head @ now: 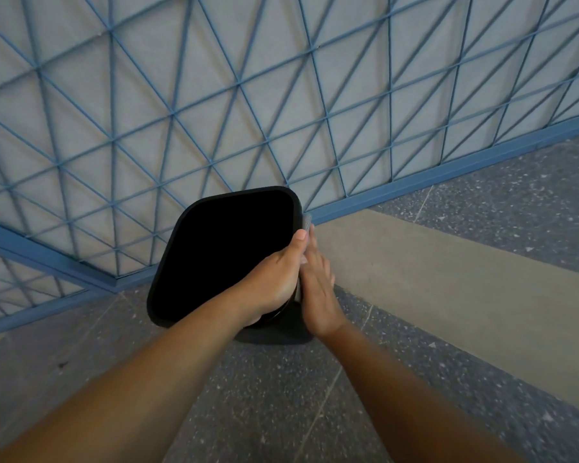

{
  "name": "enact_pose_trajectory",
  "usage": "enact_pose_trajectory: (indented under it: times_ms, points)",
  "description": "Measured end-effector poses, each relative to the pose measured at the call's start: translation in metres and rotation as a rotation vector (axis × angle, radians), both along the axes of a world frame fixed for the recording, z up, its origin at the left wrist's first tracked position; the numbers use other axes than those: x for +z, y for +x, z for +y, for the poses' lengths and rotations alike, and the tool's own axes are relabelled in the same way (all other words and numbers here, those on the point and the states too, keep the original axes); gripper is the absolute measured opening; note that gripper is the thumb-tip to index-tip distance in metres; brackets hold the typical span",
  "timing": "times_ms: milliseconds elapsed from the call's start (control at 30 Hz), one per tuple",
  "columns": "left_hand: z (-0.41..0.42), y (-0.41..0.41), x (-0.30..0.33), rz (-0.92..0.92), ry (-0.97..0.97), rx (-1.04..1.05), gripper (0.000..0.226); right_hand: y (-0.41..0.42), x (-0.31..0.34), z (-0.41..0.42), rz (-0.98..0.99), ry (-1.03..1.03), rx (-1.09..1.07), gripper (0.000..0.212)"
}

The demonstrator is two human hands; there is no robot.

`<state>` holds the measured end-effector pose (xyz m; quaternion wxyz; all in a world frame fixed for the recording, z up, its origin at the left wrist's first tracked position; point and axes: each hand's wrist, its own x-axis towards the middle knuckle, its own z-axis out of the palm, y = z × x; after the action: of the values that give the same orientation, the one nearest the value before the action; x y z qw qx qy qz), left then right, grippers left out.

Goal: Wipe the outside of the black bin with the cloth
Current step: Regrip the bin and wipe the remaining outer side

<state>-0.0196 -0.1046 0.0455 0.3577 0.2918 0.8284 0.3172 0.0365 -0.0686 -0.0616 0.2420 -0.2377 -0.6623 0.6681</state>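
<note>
The black bin (221,255) stands on the floor against the wall, its square mouth open and dark inside. My left hand (274,279) grips its right rim, thumb along the top edge. My right hand (316,289) lies flat with straight fingers against the bin's right outer side, pressing a grey cloth (306,222) onto it. Only a thin strip of the cloth shows, past the fingertips and along the palm's edge. The bin's right wall is mostly hidden behind both hands.
A grey wall (214,78) with a blue diagonal grid and a blue skirting rises right behind the bin. Speckled dark floor (281,396) lies under it, with a paler beige band (448,279) running off to the right.
</note>
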Motion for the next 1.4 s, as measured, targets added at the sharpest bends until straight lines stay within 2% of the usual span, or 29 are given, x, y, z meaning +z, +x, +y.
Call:
enact_pose_trajectory:
  times_ms: [67,300,433,467,567,633,767,867,933,1067,1233,1333,1400]
  points:
    - [0.003,-0.001,-0.003,0.015,0.006,-0.007,0.058,-0.01,-0.002,0.011,0.006,0.034,-0.026,0.067]
    - [0.003,-0.012,-0.011,-0.068,0.024,-0.006,0.06,0.003,-0.002,-0.033,0.22,-0.166,-0.085,0.057]
    - [0.004,-0.017,-0.011,-0.031,-0.009,0.005,0.064,-0.015,-0.003,-0.004,0.08,-0.143,-0.084,0.083]
    - [0.005,-0.016,-0.01,-0.014,-0.009,0.021,0.062,-0.018,-0.002,0.001,0.073,-0.138,-0.079,0.082]
    - [0.007,-0.015,-0.005,0.0,0.0,0.06,0.055,-0.003,0.002,-0.028,0.165,-0.181,-0.066,0.06]
    - [0.008,-0.012,-0.002,-0.009,-0.013,0.062,0.056,0.007,-0.001,-0.043,0.214,-0.195,-0.075,0.058]
    - [0.012,-0.008,-0.001,-0.075,0.017,0.06,0.058,-0.014,-0.007,-0.006,0.095,-0.248,-0.095,0.05]
    - [0.012,-0.008,-0.001,-0.059,0.008,0.094,0.06,-0.003,0.002,-0.028,0.146,-0.248,-0.084,0.046]
    - [0.011,-0.01,-0.002,-0.051,-0.008,0.095,0.062,0.004,0.005,-0.037,0.196,-0.202,-0.072,0.052]
    - [0.011,-0.009,-0.005,-0.055,0.023,0.081,0.058,-0.018,0.006,0.006,0.07,-0.22,-0.086,0.075]
    - [0.009,-0.011,-0.003,-0.035,-0.016,0.088,0.06,0.003,0.001,-0.036,0.202,-0.166,-0.067,0.062]
    - [0.012,-0.007,0.0,-0.069,0.005,0.086,0.059,-0.01,-0.007,-0.008,0.117,-0.198,-0.073,0.057]
    - [0.013,-0.007,-0.001,-0.077,0.011,0.083,0.057,-0.015,-0.007,-0.001,0.093,-0.221,-0.101,0.063]
